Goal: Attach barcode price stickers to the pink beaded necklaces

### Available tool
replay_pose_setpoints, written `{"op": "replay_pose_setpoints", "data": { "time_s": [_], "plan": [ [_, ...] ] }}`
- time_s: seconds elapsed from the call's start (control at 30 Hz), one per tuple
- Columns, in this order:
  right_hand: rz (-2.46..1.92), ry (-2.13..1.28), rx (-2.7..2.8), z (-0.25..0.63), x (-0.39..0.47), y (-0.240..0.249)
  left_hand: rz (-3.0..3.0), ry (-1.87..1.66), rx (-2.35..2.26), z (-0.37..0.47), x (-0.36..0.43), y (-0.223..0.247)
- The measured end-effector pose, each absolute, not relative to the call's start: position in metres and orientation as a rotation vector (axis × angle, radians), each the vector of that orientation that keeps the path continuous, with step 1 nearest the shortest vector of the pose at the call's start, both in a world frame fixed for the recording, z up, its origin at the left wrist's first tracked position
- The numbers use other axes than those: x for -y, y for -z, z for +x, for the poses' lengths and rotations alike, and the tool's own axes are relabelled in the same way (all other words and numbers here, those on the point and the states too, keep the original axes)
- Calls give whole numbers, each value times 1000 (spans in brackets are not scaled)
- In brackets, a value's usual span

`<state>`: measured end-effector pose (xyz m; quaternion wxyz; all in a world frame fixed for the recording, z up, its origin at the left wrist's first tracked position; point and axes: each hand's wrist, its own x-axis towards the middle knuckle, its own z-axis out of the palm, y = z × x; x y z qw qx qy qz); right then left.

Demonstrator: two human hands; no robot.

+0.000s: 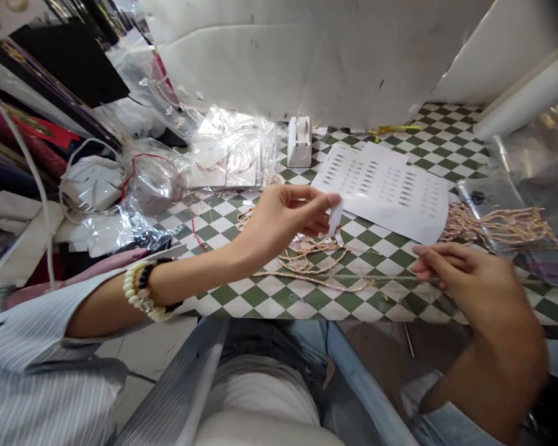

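Note:
My left hand (291,214), with beaded bracelets (142,288) at the wrist, pinches a small white paper label (335,218) between thumb and fingers. It hovers over thin beaded necklaces (307,263) in pink and gold tones, lying in loops on the checkered tabletop. One necklace's chain end (376,288) lies toward the front edge. Off to the right, my right hand (474,279) is apart from the left, its thumb and fingertips pressed together. Anything between those fingertips is too small to make out. Near it lies a bunch of similar bead strands (506,226).
Behind the hands lie white sheets (385,189) with printed rows of labels. A white tape dispenser (300,142) stands at the back, beside clear plastic packets (235,148). Bagged items and a red cord (130,176) crowd the left. Plastic bags (530,167) cover the right side.

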<state>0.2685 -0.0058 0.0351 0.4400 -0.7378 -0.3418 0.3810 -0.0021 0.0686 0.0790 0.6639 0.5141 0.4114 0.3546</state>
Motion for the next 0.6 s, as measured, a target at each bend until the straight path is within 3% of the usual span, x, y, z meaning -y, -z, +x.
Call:
{"op": "replay_pose_setpoints", "data": {
  "time_s": [0.07,0.17,0.6],
  "plan": [
    [-1842,-632,1148,253,28,-53,1137,-715,-931,-4,-50,-82],
    [-1611,-590,1459,225,45,-68,1038,-660,-915,-2,-28,-81],
    [-962,-1462,1001,187,56,-12,963,-889,-1011,12,26,-61]
  ]
}}
